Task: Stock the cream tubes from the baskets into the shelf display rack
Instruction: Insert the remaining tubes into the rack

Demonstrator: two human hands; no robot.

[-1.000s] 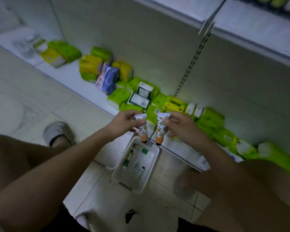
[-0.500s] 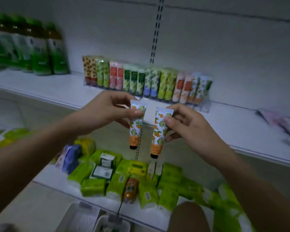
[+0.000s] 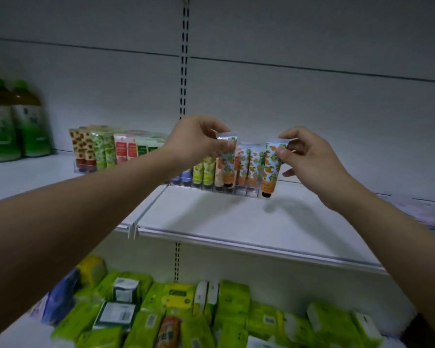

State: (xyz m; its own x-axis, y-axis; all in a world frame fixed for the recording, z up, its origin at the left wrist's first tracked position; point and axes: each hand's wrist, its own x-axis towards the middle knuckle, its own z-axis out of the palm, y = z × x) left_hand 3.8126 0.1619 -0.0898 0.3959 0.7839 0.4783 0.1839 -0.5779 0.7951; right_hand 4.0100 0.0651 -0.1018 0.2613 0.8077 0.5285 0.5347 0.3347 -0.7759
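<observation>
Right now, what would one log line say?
left hand: holds orange-print tube | right hand: holds matching tube | both at display rack

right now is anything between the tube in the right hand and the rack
Nothing visible blocks it. The right hand holds the orange-print tube at the right end of the clear display rack, beside matching tubes already standing there.

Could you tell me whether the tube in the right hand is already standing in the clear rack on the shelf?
No, the right hand pinches its tube by the top, cap down, just past the rack's right end.
</observation>
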